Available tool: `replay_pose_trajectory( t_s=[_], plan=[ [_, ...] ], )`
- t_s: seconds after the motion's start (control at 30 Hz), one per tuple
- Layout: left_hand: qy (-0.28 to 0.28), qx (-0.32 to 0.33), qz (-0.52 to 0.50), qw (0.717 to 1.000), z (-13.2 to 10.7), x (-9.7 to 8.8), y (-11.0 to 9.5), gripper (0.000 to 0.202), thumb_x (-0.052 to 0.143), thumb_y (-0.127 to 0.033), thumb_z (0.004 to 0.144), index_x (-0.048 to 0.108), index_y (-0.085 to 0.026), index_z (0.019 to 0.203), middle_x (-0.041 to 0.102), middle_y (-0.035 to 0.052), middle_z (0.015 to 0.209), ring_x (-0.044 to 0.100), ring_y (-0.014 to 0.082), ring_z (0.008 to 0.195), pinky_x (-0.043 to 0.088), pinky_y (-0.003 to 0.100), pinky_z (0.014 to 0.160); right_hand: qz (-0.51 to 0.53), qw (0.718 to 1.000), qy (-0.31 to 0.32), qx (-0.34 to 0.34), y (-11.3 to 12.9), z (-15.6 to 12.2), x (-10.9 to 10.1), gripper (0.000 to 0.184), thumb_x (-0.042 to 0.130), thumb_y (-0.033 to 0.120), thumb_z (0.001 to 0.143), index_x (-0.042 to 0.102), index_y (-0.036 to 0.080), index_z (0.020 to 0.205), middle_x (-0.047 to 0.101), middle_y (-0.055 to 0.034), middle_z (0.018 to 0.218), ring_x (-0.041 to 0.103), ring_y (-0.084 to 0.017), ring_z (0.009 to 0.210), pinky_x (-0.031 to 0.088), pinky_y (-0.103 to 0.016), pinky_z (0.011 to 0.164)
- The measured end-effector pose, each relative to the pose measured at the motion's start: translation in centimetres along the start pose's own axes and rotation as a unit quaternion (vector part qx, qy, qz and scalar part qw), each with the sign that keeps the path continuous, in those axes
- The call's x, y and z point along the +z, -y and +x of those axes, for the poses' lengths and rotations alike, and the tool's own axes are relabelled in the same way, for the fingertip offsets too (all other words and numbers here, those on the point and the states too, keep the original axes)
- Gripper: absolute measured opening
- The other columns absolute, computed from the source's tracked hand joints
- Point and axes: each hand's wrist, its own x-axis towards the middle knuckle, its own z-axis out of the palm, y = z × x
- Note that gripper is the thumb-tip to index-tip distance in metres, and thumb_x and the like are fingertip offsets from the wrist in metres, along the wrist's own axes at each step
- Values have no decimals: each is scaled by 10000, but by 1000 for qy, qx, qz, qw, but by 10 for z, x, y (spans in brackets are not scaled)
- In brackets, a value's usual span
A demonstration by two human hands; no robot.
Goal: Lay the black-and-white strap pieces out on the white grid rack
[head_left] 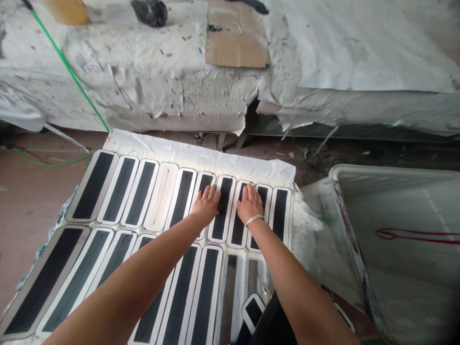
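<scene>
Rows of long, round-cornered panels, each with a black strip inside a white border, lie side by side before me. My left hand (pixel 207 204) rests palm down, fingers stretched, across a panel in the far row (pixel 206 180). Flat on another black-and-white panel (pixel 239 230) is my right hand (pixel 249 203), with a bracelet (pixel 255 220) at the wrist. Between the hands one more panel (pixel 222 215) shows. A cream panel (pixel 161 196) with a thin centre line stands out further left. Near my body a loose panel (pixel 254 309) is tilted, partly hidden.
White wrapping (pixel 201 153) covers the stack's far edge. Beyond is a paper-covered bench (pixel 151 91) bearing cardboard (pixel 235 40) and a dark object (pixel 150 12). A large white bin (pixel 402 278) with a red cord (pixel 413 234) stands right. A green cable (pixel 68 64) hangs left.
</scene>
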Motion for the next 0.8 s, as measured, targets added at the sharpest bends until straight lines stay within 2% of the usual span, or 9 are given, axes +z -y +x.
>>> replay_pose_trajectory(
  t_s=[0.13, 0.3, 0.4, 0.5, 0.57, 0.63, 0.73, 0.8],
  plan=[
    [0, -4, 13, 1000, -3, -1, -3, 806, 591, -414, 797, 206, -144, 1452, 70, 153, 1499, 102, 323, 1372, 200, 472, 1081, 9, 1000, -6, -8, 1, -25, 20, 622, 416, 304, 866, 285, 23, 1406, 167, -126, 1499, 143, -255, 1372, 192, -379, 1101],
    [0, -4, 3, 1000, -4, -3, -3, 779, 585, -385, 803, 222, -142, 1448, 77, 150, 1498, 105, 319, 1373, 200, 460, 1087, 16, 1000, 11, -4, 15, -80, 39, 571, 384, 289, 882, 333, 30, 1389, 206, -115, 1490, 165, -250, 1370, 169, -373, 1113],
    [5, -5, -12, 1000, -11, 4, -5, 744, 546, -382, 826, 220, -135, 1447, 55, 149, 1498, 81, 305, 1379, 182, 439, 1101, 27, 999, 24, 11, 21, -105, 41, 565, 378, 290, 885, 338, 39, 1389, 227, -105, 1485, 177, -234, 1369, 178, -365, 1112],
    [4, -9, -26, 1000, -32, 16, -10, 702, 522, -375, 840, 246, -136, 1440, 67, 152, 1493, 84, 297, 1378, 180, 421, 1107, 43, 998, 40, 13, 21, -116, 31, 529, 374, 275, 886, 377, 60, 1369, 294, -106, 1459, 256, -222, 1340, 220, -385, 1092],
    [5, -7, -33, 999, -52, 26, -15, 672, 516, -366, 843, 279, -140, 1430, 92, 148, 1490, 100, 292, 1376, 187, 414, 1107, 47, 998, 35, 15, 18, -112, 19, 493, 370, 248, 885, 416, 60, 1339, 360, -127, 1421, 329, -227, 1297, 226, -427, 1081],
    [6, -3, -40, 999, -72, 36, -20, 654, 506, -368, 849, 296, -138, 1424, 102, 146, 1487, 113, 293, 1373, 197, 417, 1105, 45, 999, 2, 5, 17, -95, 6, 470, 358, 223, 889, 430, 58, 1323, 382, -139, 1404, 343, -236, 1284, 204, -461, 1084],
    [-2, -3, -47, 999, -91, 48, -25, 625, 467, -358, 871, 288, -135, 1426, 101, 137, 1486, 115, 291, 1372, 214, 427, 1101, 48, 996, -62, -49, 21, -51, -11, 470, 331, 205, 904, 404, 59, 1344, 327, -122, 1439, 247, -238, 1334, 191, -426, 1100],
    [0, -7, -53, 999, -95, 51, -27, 604, 443, -343, 883, 285, -133, 1427, 104, 132, 1486, 106, 288, 1373, 215, 432, 1102, 56, 992, -77, -89, 31, -17, -17, 482, 331, 207, 905, 384, 55, 1360, 292, -113, 1458, 206, -236, 1350, 207, -382, 1099]
  ],
)
